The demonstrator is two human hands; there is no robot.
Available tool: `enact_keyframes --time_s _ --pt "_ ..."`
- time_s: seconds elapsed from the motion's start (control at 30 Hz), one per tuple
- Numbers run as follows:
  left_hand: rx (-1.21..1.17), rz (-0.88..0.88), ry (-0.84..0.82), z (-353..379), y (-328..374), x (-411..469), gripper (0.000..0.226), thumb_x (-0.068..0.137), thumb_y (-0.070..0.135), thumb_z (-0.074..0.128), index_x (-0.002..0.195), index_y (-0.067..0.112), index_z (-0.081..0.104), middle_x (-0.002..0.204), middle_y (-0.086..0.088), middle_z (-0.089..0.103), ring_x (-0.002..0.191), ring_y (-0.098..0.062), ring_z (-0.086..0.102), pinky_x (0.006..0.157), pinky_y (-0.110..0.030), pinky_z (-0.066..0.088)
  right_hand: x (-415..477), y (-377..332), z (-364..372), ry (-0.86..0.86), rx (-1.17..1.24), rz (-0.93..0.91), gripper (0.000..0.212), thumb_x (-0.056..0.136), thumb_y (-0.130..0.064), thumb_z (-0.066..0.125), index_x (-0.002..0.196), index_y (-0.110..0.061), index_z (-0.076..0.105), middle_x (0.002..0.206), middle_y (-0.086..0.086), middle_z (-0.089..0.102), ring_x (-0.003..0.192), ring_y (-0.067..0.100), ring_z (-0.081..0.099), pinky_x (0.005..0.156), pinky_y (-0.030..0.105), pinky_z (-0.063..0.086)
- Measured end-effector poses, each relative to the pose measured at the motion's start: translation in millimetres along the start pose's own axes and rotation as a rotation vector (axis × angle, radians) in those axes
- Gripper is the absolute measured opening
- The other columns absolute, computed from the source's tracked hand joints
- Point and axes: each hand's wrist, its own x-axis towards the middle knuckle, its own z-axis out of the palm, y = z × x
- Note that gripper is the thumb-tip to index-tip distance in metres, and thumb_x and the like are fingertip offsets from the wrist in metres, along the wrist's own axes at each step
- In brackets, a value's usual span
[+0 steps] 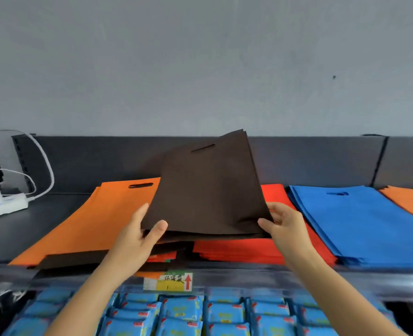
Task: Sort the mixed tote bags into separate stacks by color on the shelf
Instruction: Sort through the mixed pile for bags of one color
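I hold a small bundle of dark brown tote bags [208, 190] tilted up off the shelf, handle slot at the top. My left hand [140, 231] pinches its lower left corner and my right hand [282, 223] grips its lower right corner. Under it lies a red stack [239, 251]. An orange bag [98, 219] lies flat to the left, with another brown bag [72, 260] poking out from beneath its front edge. A blue stack [360, 224] sits to the right, and more orange bags [411, 202] lie at the far right.
The dark shelf [11, 229] has a raised back panel against a grey wall. A white power strip [2, 204] with white cables sits at the far left. Below the shelf's front lip with its price label [169, 282], rows of blue packets [200, 316] fill the lower shelf.
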Motion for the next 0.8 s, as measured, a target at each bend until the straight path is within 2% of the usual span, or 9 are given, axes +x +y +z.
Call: enact_keyframes --time_s 0.07,0.13,0.2,0.3,0.47,0.53,0.6,0.7,0.8 --pt "-0.253 -0.098 -0.008 32.4 21.1 -0.1 0.091 0.073 0.066 0.053 0.147 0.020 0.026 0.152 0.002 0.026 0.133 -0.011 0.035 0.097 -0.032 0.046 -4.6 2.8 -37.8 0.040 0.019 0.001 0.042 0.080 0.018 0.054 0.084 -0.022 0.066 0.082 -0.003 0.074 0.080 0.012 0.070 0.077 0.026 0.056" --pt "-0.358 -0.147 0.002 66.4 43.9 -1.6 0.068 0.087 0.037 0.059 0.145 0.016 0.031 0.148 -0.007 0.035 0.130 -0.017 0.041 0.085 -0.030 0.051 -10.9 5.8 -79.1 0.077 0.026 0.000 0.043 0.081 0.019 0.052 0.082 -0.022 0.065 0.075 -0.011 0.072 0.073 0.002 0.068 0.071 0.015 0.054" --pt "-0.320 -0.131 -0.010 103.3 66.3 -6.1 0.058 0.090 0.013 0.061 0.142 0.013 0.037 0.141 -0.011 0.045 0.123 -0.019 0.049 0.088 -0.033 0.049 -17.3 11.0 -124.7 0.113 0.017 0.003 0.042 0.082 0.017 0.053 0.083 -0.022 0.065 0.075 -0.013 0.072 0.071 0.000 0.067 0.071 0.014 0.054" --pt "-0.227 -0.025 -0.025 161.1 106.0 -20.9 0.057 0.085 -0.003 0.063 0.137 0.010 0.044 0.132 -0.008 0.052 0.120 -0.014 0.050 0.100 -0.030 0.039 -25.3 23.0 -198.6 0.158 -0.034 -0.003 0.036 0.083 0.015 0.053 0.089 -0.018 0.066 0.086 -0.005 0.073 0.079 0.005 0.068 0.080 0.022 0.055" --pt "-0.021 0.220 0.003 256.6 175.0 -53.9 0.060 0.080 -0.004 0.068 0.134 0.010 0.049 0.127 -0.008 0.057 0.116 -0.008 0.047 0.097 -0.025 0.038 -34.3 40.0 -309.9 0.219 -0.129 -0.037 0.032 0.083 0.015 0.054 0.096 -0.011 0.066 0.083 -0.012 0.068 0.070 -0.013 0.062 0.065 0.005 0.047" --pt "0.025 0.290 0.015 290.6 197.8 -66.4 0.060 0.079 -0.003 0.069 0.134 0.013 0.050 0.127 -0.010 0.057 0.116 -0.011 0.049 0.097 -0.026 0.038 -38.6 45.4 -347.7 0.249 -0.161 -0.033 0.033 0.084 0.013 0.054 0.093 -0.017 0.065 0.083 -0.011 0.068 0.074 -0.007 0.063 0.069 0.009 0.050" --pt "0.050 0.338 0.006 321.9 217.9 -76.4 0.059 0.079 -0.003 0.069 0.132 0.016 0.052 0.126 -0.012 0.059 0.116 -0.014 0.052 0.097 -0.029 0.040 -42.1 53.0 -381.7 0.283 -0.185 -0.022 0.038 0.084 0.012 0.054 0.088 -0.025 0.064 0.086 -0.010 0.070 0.084 0.006 0.066 0.077 0.020 0.054" --pt "0.079 0.369 -0.036 364.7 245.6 -82.1 0.059 0.081 0.000 0.069 0.133 0.020 0.051 0.125 -0.013 0.060 0.118 -0.021 0.056 0.098 -0.031 0.041 -43.6 63.8 -429.2 0.333 -0.236 -0.008 0.037 0.084 0.009 0.055 0.092 -0.026 0.065 0.091 -0.007 0.071 0.091 0.012 0.066 0.084 0.033 0.054" --pt "0.103 0.396 -0.076 404.0 270.2 -80.0 0.058 0.083 0.004 0.067 0.135 0.022 0.049 0.127 -0.010 0.059 0.119 -0.023 0.055 0.096 -0.025 0.037 -39.3 73.2 -471.1 0.387 -0.253 0.013 0.034 0.085 0.007 0.055 0.096 -0.023 0.066 0.093 -0.007 0.071 0.093 0.012 0.065 0.085 0.033 0.054"
